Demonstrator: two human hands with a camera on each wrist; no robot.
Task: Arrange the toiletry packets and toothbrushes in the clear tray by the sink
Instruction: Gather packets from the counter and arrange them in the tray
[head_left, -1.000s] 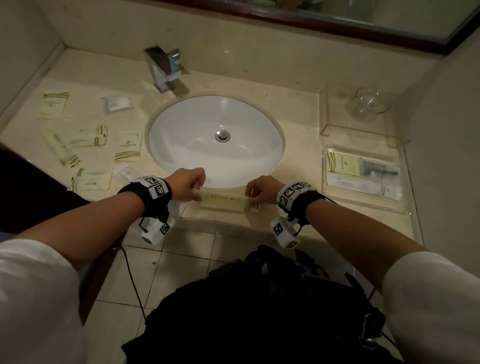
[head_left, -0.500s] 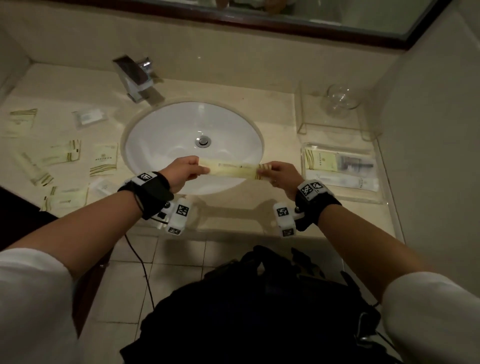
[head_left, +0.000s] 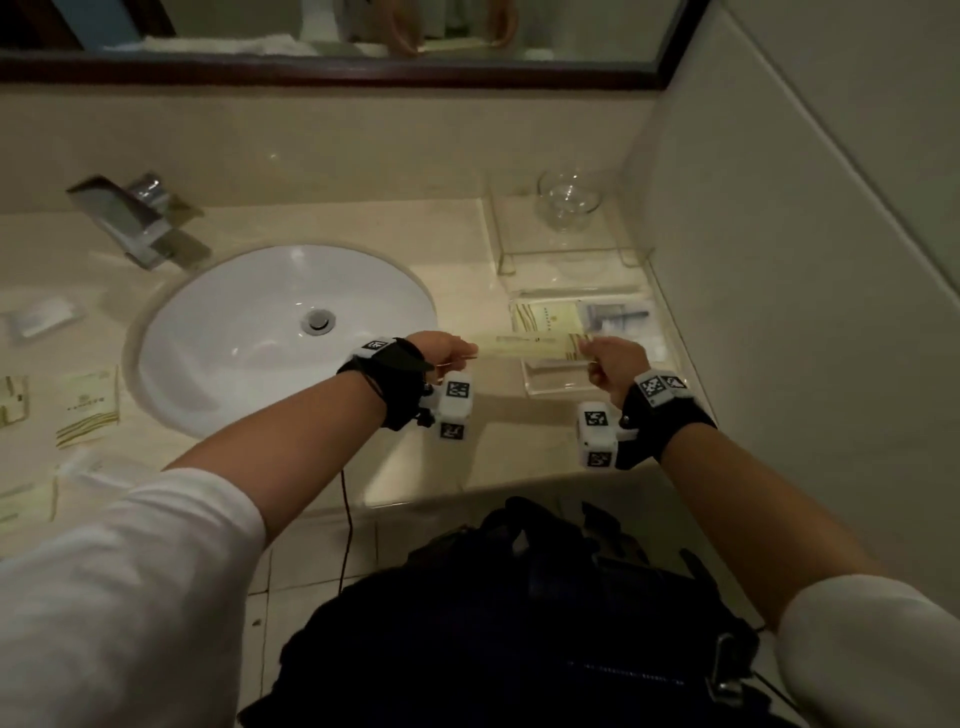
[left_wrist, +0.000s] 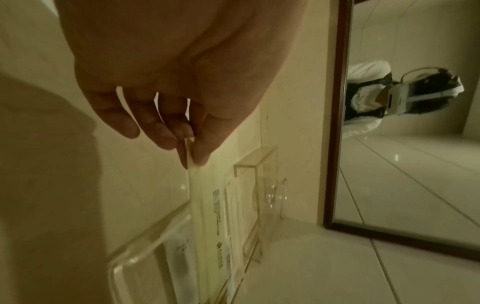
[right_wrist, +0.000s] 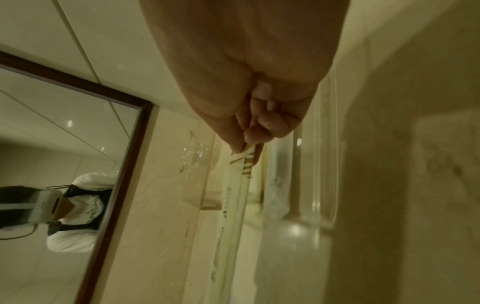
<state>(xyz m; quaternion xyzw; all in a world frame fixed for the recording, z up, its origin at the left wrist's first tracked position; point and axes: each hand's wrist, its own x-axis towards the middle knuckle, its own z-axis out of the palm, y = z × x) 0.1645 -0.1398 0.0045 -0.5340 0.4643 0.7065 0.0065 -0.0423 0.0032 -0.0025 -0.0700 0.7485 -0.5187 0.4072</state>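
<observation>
A long pale-yellow toothbrush packet (head_left: 530, 347) hangs level above the near part of the clear tray (head_left: 558, 387), right of the sink. My left hand (head_left: 447, 351) pinches its left end and my right hand (head_left: 613, 364) pinches its striped right end. In the left wrist view my left hand (left_wrist: 191, 152) pinches the packet (left_wrist: 207, 216) edge-on over the tray (left_wrist: 135, 265). The right wrist view shows my right hand (right_wrist: 246, 150) pinching the packet (right_wrist: 235, 195). Inside the tray lie a yellow packet (head_left: 548, 318) and a clear-wrapped item (head_left: 618, 314). Several more packets (head_left: 88, 405) lie left of the sink.
The white sink (head_left: 280, 332) and chrome faucet (head_left: 130, 223) are to the left. A second clear tray (head_left: 511, 260) holding a glass bowl (head_left: 569, 205) stands behind the first. The side wall (head_left: 805, 286) runs close on the right. A dark bag (head_left: 519, 623) hangs at my front.
Both hands lifted the long packet from the counter's front edge and carried it rightward, from over the sink to above the clear tray.
</observation>
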